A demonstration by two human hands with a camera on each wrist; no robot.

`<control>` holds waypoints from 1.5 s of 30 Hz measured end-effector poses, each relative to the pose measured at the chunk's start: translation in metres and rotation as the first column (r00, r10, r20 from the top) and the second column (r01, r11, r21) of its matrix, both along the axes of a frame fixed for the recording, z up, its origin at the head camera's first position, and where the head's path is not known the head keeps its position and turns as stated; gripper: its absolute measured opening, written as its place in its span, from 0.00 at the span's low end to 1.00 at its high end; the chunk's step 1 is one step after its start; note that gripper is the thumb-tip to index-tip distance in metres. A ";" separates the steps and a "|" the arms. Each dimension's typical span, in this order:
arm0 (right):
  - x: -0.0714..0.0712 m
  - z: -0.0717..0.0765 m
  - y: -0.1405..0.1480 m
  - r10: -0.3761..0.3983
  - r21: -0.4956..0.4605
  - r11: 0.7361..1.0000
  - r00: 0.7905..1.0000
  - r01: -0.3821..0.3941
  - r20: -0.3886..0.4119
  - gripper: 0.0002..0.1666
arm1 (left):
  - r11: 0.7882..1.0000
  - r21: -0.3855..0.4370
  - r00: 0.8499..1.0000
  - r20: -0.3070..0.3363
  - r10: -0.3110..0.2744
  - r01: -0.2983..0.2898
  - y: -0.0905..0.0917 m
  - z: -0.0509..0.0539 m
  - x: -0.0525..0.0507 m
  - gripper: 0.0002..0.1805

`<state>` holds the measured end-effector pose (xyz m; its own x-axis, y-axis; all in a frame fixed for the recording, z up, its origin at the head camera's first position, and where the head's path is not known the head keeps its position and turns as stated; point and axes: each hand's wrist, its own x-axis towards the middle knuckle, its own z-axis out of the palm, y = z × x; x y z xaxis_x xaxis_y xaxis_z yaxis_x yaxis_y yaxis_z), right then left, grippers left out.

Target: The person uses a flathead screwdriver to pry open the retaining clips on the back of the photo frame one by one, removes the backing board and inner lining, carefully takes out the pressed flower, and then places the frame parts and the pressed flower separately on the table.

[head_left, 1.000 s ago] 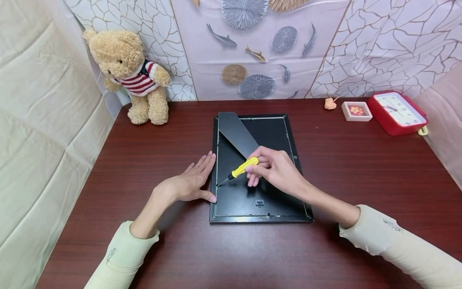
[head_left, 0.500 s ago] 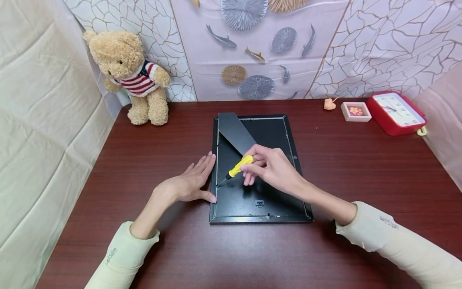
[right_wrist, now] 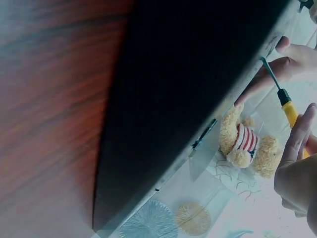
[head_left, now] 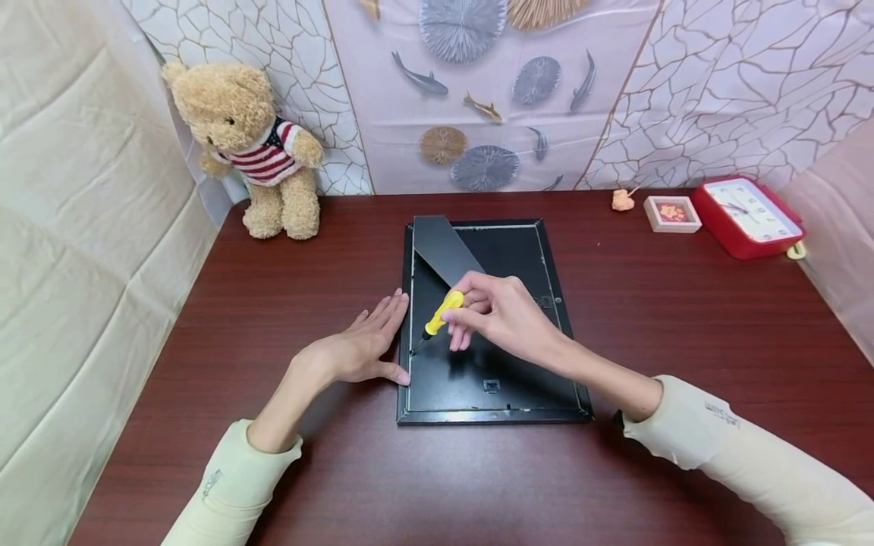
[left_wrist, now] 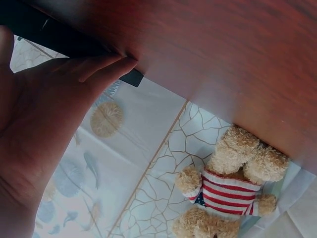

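A black picture frame lies back side up on the table, its stand leg slanting across the backing board. In my right hand a yellow-handled screwdriver is pinched between thumb and fingers. Its thin metal tip meets the left inner edge of the frame, by a small dark tab. My left hand lies against the frame's left side with straight fingers, the thumb on the border. In the right wrist view the screwdriver tip touches the edge near the left hand.
A teddy bear in a striped sweater stands at the back left of the table. Along the back right are a small peach-coloured ornament, a little framed box and a red clock. Patterned cloth hangs behind.
My right hand has shifted left and tilted the screwdriver more upright, while its tip stays at the same spot. My left hand and the picture frame keep their places.
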<state>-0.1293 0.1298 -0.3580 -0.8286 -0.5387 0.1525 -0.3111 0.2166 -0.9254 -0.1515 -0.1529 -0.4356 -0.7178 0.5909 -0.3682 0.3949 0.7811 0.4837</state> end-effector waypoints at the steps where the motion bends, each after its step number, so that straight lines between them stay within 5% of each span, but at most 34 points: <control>1: 0.000 0.001 -0.001 0.004 -0.002 1.000 1.000 -0.004 0.000 0.10 | 1.000 0.000 1.000 0.000 0.000 0.000 0.000 0.000 0.000 0.75; 31: -0.004 0.008 -0.023 0.054 -0.002 0.999 0.996 -0.054 -0.075 0.08 | 1.000 0.021 1.000 0.004 0.001 -0.001 0.003 0.002 0.003 0.75; 45: 0.000 0.011 0.000 0.008 0.051 0.999 1.000 -0.008 -0.009 0.11 | 1.000 0.028 1.000 0.001 0.009 -0.009 -0.003 0.003 0.003 0.77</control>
